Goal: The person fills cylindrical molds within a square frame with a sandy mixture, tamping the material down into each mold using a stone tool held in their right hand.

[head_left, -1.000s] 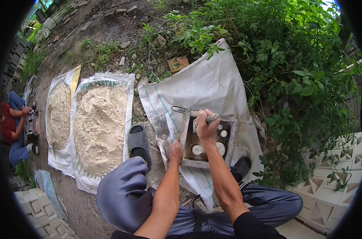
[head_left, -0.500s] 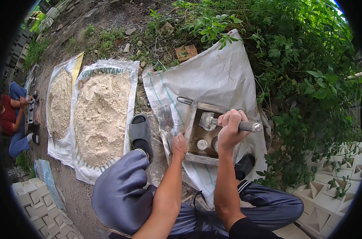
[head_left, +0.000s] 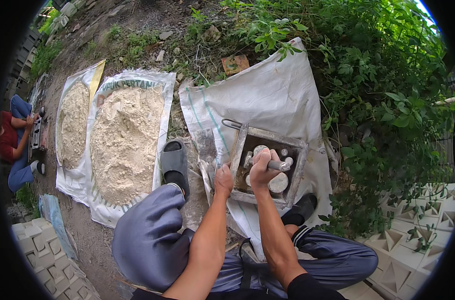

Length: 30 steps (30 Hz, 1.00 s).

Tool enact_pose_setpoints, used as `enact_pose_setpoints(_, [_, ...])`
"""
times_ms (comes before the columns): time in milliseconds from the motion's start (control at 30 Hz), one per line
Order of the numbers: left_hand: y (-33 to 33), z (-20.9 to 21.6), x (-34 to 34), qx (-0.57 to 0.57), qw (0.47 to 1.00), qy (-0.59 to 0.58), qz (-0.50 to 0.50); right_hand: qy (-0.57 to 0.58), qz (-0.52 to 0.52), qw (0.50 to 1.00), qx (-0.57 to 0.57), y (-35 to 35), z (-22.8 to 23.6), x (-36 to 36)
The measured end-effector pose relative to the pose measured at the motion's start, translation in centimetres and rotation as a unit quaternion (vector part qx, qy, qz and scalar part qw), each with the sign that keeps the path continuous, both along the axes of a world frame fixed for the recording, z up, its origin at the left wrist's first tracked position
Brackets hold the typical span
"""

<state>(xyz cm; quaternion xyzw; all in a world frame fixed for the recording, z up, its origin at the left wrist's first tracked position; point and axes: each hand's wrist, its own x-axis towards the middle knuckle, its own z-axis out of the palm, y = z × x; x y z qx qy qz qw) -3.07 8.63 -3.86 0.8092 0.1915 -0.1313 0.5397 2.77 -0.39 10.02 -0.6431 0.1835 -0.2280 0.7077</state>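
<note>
Evidently in hand: hammer work inside a wooden frame (head_left: 277, 136); judged from the posture, the step is striking or tapping among its contents.
Right hand (head_left: 263, 172): grip fully closed round the handle of a hammer (head_left: 278, 166); the butt points right, the head lies left of the fist, within the frame walls.
Left hand (head_left: 223, 180): fingers curled at the frame's left wall; whether the grip is closed on that wall, or on anything else, cannot be told.
Frame position: on a white sack sheet (head_left: 287, 100), toward its lower edge, well apart from its top corner.
Round pieces (head_left: 278, 183): several, pale, of mixed sizes, inside the frame; some partly covered by the right hand and hammer.
Hammer contact: cannot be told whether the head touches a piece.
Bent rod (head_left: 231, 122): looped, at the frame's upper left corner.
Next move: judged to call for a controlled blow, the frame kept steady and the left fingers clear of the head.
Pale powder (head_left: 127, 145): heaped on a sack, left of the grey sandal (head_left: 172, 161).
Co-worker (head_left: 7, 140): seated, far left, well apart.
</note>
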Motion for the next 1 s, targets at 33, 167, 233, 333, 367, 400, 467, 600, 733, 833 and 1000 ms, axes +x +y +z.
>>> enact_pose_setpoints(33, [0.3, -0.4, -0.3, 0.040, 0.999, 0.013, -0.019, 0.035, 0.026, 0.999, 0.013, 0.2, 0.1, 0.5])
enact_pose_setpoints(167, [0.5, 0.5, -0.4, -0.005, 1.000, -0.001, 0.005, -0.010, 0.010, 1.000, -0.017, -0.3, 5.0, 0.2])
enact_pose_setpoints(233, [0.2, 0.5, 0.0, -0.007, 1.000, 0.003, 0.018, -0.028, -0.028, 0.999, -0.020, 0.0, 7.0, -1.1])
enact_pose_setpoints(333, [-0.6, -0.5, 0.0, 0.017, 1.000, -0.009, 0.013, -0.009, -0.001, 0.997, -0.083, 0.1, -2.0, -2.9])
enact_pose_setpoints(367, [-0.5, -1.0, -0.3, 0.050, 0.999, -0.017, 0.001, -0.024, 0.029, 0.991, -0.129, -0.5, -4.3, -2.9])
enact_pose_setpoints(400, [-0.2, -1.0, -0.2, 0.053, 0.998, -0.016, 0.004, 0.011, 0.059, 0.996, -0.072, -0.2, -3.2, -2.0])
enact_pose_setpoints(467, [0.2, -0.2, -0.4, 0.013, 0.999, 0.029, 0.031, 0.039, 0.078, 0.996, 0.009, 0.1, 0.6, -1.4])
enact_pose_setpoints(600, [0.2, 0.1, 0.3, 0.011, 0.998, 0.042, 0.040, -0.010, -0.005, 1.000, 0.025, 0.2, 6.7, -2.1])
enact_pose_setpoints(733, [-1.8, -0.5, 0.0, -0.021, 0.999, 0.020, 0.035, -0.005, 0.010, 0.999, -0.053, -1.0, -3.4, -4.8])
enact_pose_setpoints(833, [0.0, -1.3, -0.9, 0.013, 0.998, 0.050, 0.023, 0.062, 0.039, 0.997, 0.006, 1.2, 1.1, -3.0])
enact_pose_setpoints(1000, [0.2, -2.0, -0.5, 0.025, 0.999, 0.008, 0.033, -0.049, -0.080, 0.994, 0.049, 1.0, 6.0, -3.4])
